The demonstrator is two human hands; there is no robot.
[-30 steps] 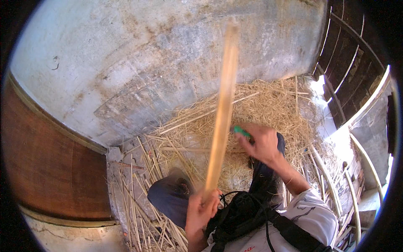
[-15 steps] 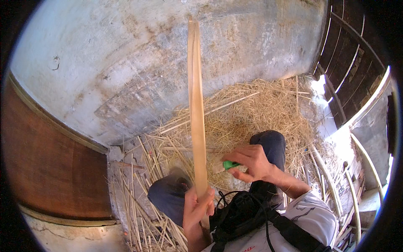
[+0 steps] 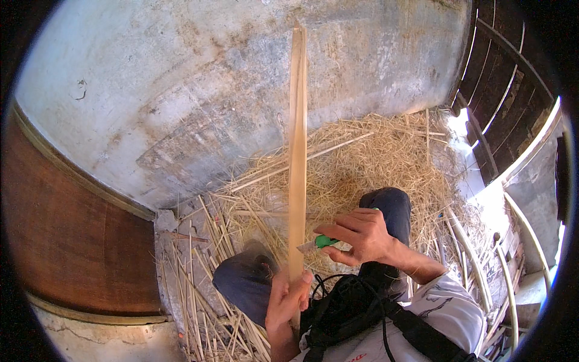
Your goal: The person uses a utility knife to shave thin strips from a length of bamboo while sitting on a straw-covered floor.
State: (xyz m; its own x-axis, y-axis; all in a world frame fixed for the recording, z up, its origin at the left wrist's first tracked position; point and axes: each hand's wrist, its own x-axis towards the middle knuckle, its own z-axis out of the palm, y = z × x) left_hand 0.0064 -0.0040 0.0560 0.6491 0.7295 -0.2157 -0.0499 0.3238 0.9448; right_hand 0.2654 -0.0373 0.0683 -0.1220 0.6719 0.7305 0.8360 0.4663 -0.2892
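My left hand (image 3: pixel 286 297) is wrapped round the lower end of a long, pale strip of split bamboo or wood (image 3: pixel 297 151), which stands nearly upright. In my right hand (image 3: pixel 362 235) is a green-handled knife (image 3: pixel 325 241), gripped between thumb and fingers. Its short blade points left, and the tip is at the strip's right edge a little above my left hand. Whether the blade cuts in or only touches cannot be made out. Most of the knife's handle is hidden by my fingers.
A heap of straw-like shavings (image 3: pixel 386 151) covers the floor ahead. Thin sticks (image 3: pixel 205 301) lie at the left, and thicker poles (image 3: pixel 467 259) at the right. Beyond stands a stained wall (image 3: pixel 229 90); a brown wooden panel (image 3: pixel 78 229) is at the left. My bent knees flank the strip.
The strip's upper part has swung to the right. The knife in my right hand has turned, so its blade now shows at the strip's edge.
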